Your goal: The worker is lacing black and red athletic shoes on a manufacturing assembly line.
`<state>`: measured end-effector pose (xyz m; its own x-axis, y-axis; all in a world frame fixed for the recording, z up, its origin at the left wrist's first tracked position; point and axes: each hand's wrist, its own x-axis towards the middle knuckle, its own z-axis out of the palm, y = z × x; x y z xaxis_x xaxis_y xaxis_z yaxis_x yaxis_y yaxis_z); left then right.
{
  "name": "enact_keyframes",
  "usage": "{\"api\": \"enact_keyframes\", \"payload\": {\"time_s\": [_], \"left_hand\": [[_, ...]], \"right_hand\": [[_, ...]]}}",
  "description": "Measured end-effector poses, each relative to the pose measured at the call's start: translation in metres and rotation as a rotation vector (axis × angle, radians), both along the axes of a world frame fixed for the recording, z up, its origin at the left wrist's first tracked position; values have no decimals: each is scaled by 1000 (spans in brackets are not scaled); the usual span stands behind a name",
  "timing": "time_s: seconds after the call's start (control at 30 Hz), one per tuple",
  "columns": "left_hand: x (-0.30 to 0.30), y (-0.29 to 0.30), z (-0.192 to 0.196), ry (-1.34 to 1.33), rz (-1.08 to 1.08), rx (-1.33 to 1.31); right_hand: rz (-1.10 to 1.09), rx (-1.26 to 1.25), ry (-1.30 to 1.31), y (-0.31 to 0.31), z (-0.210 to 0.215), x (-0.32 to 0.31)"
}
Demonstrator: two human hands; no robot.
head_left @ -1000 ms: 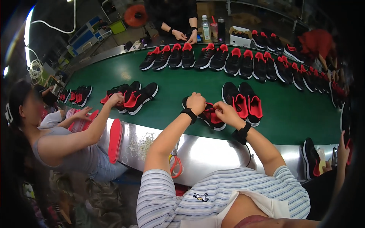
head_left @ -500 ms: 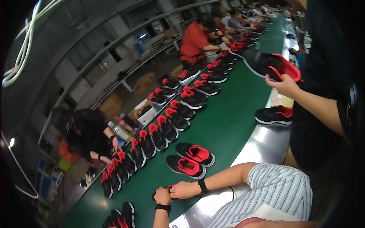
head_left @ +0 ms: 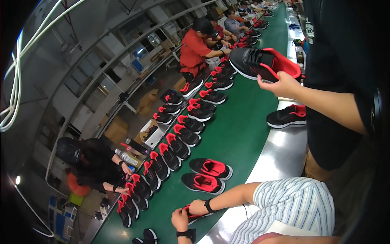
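Observation:
My left hand (head_left: 180, 220) and my right hand (head_left: 198, 207) meet low in the view, each with a black band at the wrist. Both are closed on a black sneaker with red lining (head_left: 196, 218), low over the green belt. My hands cover much of it, and most fingertips are hidden. My right hand lies over its opening, while the left is at its left end. Just beyond stand two similar sneakers, a nearer one (head_left: 203, 183) and a farther one (head_left: 211, 168), side by side. My right sleeve (head_left: 292, 199) is striped.
A green belt (head_left: 239, 134) carries a long row of sneakers (head_left: 170, 156). At right, a co-worker's hand (head_left: 284, 85) holds up a sneaker (head_left: 264, 65); another sneaker (head_left: 286, 117) rests on the metal edge (head_left: 270, 162). Across the belt, a person in black (head_left: 91, 162) handles sneakers.
The whole view has shifted, and more of the sneaker in my hands shows. At right, the co-worker's raised sneaker has swung left and turned, showing its laces.

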<state>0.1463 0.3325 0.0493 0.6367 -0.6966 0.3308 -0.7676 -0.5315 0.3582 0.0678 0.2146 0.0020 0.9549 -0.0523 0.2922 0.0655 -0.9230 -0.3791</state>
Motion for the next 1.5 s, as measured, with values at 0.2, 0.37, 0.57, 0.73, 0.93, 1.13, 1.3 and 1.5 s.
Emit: {"api": "enact_keyframes", "payload": {"time_s": [0.2, 0.37, 0.57, 0.73, 0.93, 1.13, 1.3, 1.5], "left_hand": [[-25, -16, 2, 54, 91, 10], [-47, -19, -14, 152, -139, 141], [-30, 51, 18, -159, -183, -105], [59, 201, -1, -256, 622, 141], [96, 271, -22, -49, 778, 695], [122, 247, -32, -15, 689, 778], [59, 132, -26, 150, 365, 454], [-32, 69, -23, 376, 73, 175]], "right_hand": [[138, 118, 67, -7, 22, -30], [237, -333, -44, -20, 28, -76], [91, -279, -71, -41, 15, -75], [-222, -165, -182, -50, 24, -59], [-272, -625, -183, -20, -15, -49], [-172, -382, -31, -9, 6, -53], [-85, -224, -144, 18, 40, -25], [139, 305, -15, 29, 26, 89]]}}
